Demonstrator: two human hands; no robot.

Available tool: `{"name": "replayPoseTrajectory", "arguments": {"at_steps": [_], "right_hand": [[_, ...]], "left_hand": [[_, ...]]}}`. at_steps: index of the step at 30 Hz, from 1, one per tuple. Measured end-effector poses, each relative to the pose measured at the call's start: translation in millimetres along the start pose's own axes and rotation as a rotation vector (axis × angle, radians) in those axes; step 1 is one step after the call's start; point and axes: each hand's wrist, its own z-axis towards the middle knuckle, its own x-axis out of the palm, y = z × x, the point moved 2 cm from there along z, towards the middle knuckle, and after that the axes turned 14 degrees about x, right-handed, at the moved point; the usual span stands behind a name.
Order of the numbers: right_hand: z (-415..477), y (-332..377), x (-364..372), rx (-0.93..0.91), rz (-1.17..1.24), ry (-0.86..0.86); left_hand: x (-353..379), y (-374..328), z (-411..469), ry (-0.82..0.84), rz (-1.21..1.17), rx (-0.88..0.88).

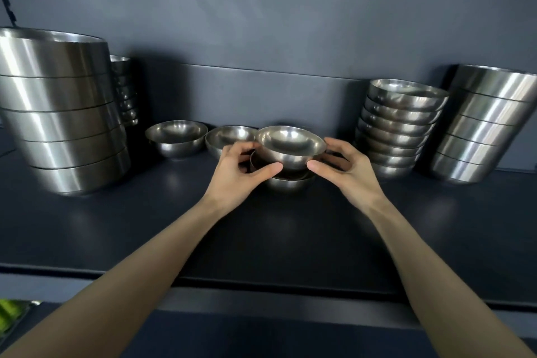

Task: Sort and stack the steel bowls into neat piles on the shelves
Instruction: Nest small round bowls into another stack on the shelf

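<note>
Head view: I see left hand [232, 174] and right hand [348, 171] gripping one small steel bowl [290, 148] — thumbs in front, fingers curled behind — over a lower bowl [287, 183].

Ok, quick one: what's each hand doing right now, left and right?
Left hand: grips the small steel bowl at its left side.
Right hand: grips the same bowl at its right side.

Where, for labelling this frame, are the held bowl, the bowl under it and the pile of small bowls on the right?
held bowl [290, 158]: head view, front wall.
bowl under it [286, 183]: head view, front wall.
pile of small bowls [401, 126]: head view, a middle bowl's side.
</note>
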Motion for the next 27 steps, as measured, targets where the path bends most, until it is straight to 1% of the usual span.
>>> {"name": "replayPoseTrajectory", "arguments": {"at_steps": [6,11,17,20,24,27], "right_hand": [[-3.2,-8.6,0.7,0.033,-0.046,0.045],[-3.6,-10.8,0.7,0.036,-0.040,0.058],[-4.4,-11.1,1.0,0.041,-0.012,0.059],[-3.8,-11.7,1.8,0.074,-0.026,0.071],[-5.7,-11.3,6.2,0.108,-0.024,0.149],[-7.4,-10.8,7.4,0.104,-0.035,0.156]], "left_hand": [[-0.2,4.3,-8.1,0.077,-0.069,-0.067],[-0.9,9.9,-9.8,0.075,-0.040,-0.054],[-0.9,10.8,-11.6,0.064,-0.066,-0.064],[-2.0,15.4,-9.5,0.105,-0.031,-0.108],[-2.1,18.2,-7.8,0.182,0.024,-0.157],[-2.7,15.9,-8.9,0.171,0.014,-0.171]]}}
